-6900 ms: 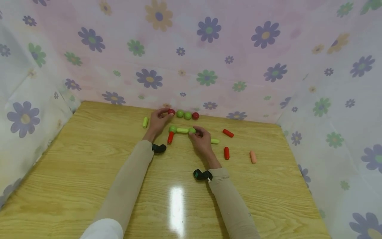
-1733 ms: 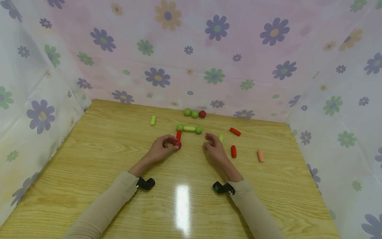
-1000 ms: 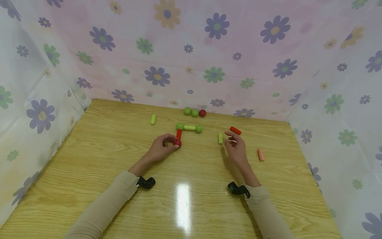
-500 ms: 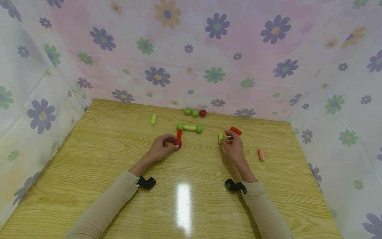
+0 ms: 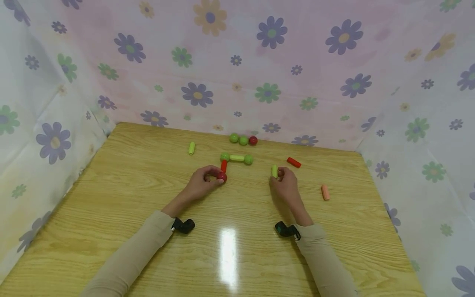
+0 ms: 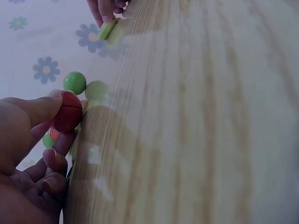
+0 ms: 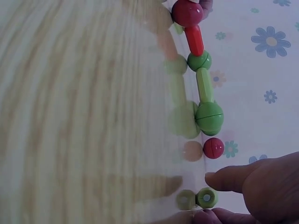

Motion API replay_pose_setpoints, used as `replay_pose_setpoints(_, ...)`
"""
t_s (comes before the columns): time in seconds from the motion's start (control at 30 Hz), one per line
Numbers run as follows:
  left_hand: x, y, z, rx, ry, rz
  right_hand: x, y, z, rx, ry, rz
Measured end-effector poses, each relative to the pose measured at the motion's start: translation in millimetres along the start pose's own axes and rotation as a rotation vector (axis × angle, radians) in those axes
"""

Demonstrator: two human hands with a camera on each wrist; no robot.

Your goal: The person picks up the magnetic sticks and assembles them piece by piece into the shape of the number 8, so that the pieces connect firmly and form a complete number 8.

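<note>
My left hand (image 5: 202, 181) pinches a red ball (image 6: 68, 112) at the near end of a red rod (image 5: 224, 166). That rod meets a green ball (image 5: 225, 156), from which a yellow-green rod (image 5: 237, 158) leads right to another green ball (image 5: 248, 159). My right hand (image 5: 286, 185) has thumb and fingers on either side of a loose yellow-green rod (image 5: 274, 170) lying on the table. In the right wrist view this rod's end (image 7: 207, 198) faces the camera, between thumb and finger. A bit of red shows by the right hand in the left wrist view, mostly hidden.
Two green balls (image 5: 233, 138) and a red ball (image 5: 253, 140) sit in a row at the wooden table's (image 5: 148, 177) back edge. Another yellow-green rod (image 5: 191, 148) lies left, a red rod (image 5: 294, 162) and an orange rod (image 5: 325, 192) right. Flowered cloth (image 5: 267, 74) surrounds the table.
My left hand has brought the red ball from the back row to the red rod's near end. My right hand left the green ball, swung right, then came back onto the loose yellow-green rod.
</note>
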State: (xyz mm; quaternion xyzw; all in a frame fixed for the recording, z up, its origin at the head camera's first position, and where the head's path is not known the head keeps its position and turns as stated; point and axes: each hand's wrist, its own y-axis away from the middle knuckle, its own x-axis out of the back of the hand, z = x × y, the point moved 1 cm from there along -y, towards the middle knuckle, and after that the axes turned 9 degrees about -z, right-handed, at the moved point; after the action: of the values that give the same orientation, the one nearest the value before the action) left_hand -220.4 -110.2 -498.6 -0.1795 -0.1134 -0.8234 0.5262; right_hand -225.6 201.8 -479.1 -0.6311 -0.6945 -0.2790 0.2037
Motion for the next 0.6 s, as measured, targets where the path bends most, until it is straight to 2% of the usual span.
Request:
replay_pose_setpoints(0.2,-0.6,-1.1,-1.1,-0.008,0.007,-0.001,-2.6,-0.9,-1.5,0.033,0.012,0.037)
replay_pose_setpoints(0.6,-0.7,-1.8,-2.6,0.005,0.016,-0.005,-6.6,4.9,-1.2,0.113,0.106,-0.008)
